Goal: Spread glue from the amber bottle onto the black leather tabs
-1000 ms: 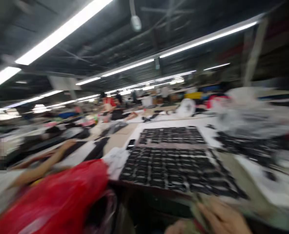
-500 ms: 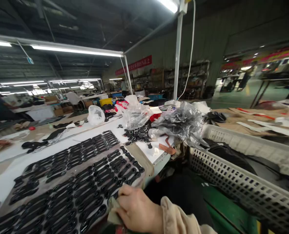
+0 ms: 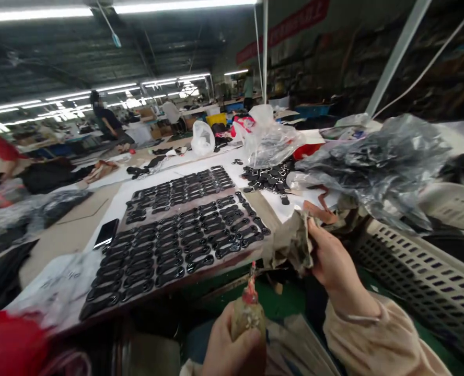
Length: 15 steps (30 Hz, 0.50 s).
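My left hand [image 3: 232, 342] is wrapped round a dirty squeeze bottle [image 3: 251, 316] with a red nozzle pointing up, just in front of the table edge. To its right, my right hand [image 3: 332, 256] grips a crumpled grey-brown rag [image 3: 290, 240] by the table's near right corner. Whether the rag is cloth or paper I cannot tell. Rows of black strap pieces [image 3: 165, 245], wide and rounded at both ends with a glossy wet look, lie on a board [image 3: 216, 263] on the table. Behind them is a pile of black tabs with metal rings [image 3: 269, 177].
A white perforated basket [image 3: 420, 271] holding dark material stands at the right. Clear plastic bags [image 3: 389, 156] cover the table's back right. A phone [image 3: 106, 232] lies left of the board. A red item [image 3: 10, 344] is at lower left. People [image 3: 108, 117] are in the background.
My view has swung right to left, so the table sits more central. The right hand with the rag has risen from the near edge, and the bottle in my left hand has come into view.
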Available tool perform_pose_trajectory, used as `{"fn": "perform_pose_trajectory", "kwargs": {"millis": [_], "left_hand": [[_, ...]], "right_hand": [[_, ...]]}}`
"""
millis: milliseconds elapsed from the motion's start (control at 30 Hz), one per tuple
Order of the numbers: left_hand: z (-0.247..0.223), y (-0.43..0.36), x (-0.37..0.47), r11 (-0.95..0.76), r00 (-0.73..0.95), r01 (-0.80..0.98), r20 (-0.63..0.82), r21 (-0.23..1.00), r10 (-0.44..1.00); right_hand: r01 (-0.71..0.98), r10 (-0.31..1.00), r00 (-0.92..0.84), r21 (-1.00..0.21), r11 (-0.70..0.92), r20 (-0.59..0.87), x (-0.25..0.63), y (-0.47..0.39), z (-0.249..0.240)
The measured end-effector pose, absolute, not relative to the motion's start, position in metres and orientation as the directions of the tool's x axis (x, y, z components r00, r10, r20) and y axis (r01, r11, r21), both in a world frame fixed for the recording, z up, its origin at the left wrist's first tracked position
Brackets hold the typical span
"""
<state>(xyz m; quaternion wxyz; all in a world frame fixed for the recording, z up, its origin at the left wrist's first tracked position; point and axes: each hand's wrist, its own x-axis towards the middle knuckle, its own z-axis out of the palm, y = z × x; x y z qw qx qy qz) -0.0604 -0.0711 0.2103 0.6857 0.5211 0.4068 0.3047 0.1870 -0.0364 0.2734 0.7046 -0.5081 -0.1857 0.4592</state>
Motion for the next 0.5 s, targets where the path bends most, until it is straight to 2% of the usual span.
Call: {"fn": "perform_pose_trajectory", "kwargs": {"millis": [167, 333, 433, 500], "left_hand": [[0.217, -0.072, -0.061, 0.195, 0.507, 0.058, -0.197, 0.979, 0.839], [0.226, -0.070, -0.064, 0.157, 0.466, 0.061, -0.167, 0.986, 0.869], [0.225, -0.075, -0.064, 0.155, 0.406, 0.057, -0.165, 0.986, 0.899], [0.222, -0.081, -0.061, 0.211, 0.385, 0.008, -0.198, 0.977, 0.901]], "right_hand": [[-0.493, 0.921, 0.294, -0.866, -0.082, -0.255, 0.153, -0.058, 0.268], [-0.547, 0.936, 0.125, -0.810, -0.213, -0.330, 0.119, -0.056, 0.264], [-0.345, 0.960, 0.038, -0.905, -0.249, -0.278, 0.108, -0.059, 0.258], [-0.038, 0.985, 0.069, -0.987, -0.156, -0.158, 0.110, -0.064, 0.248]]}}
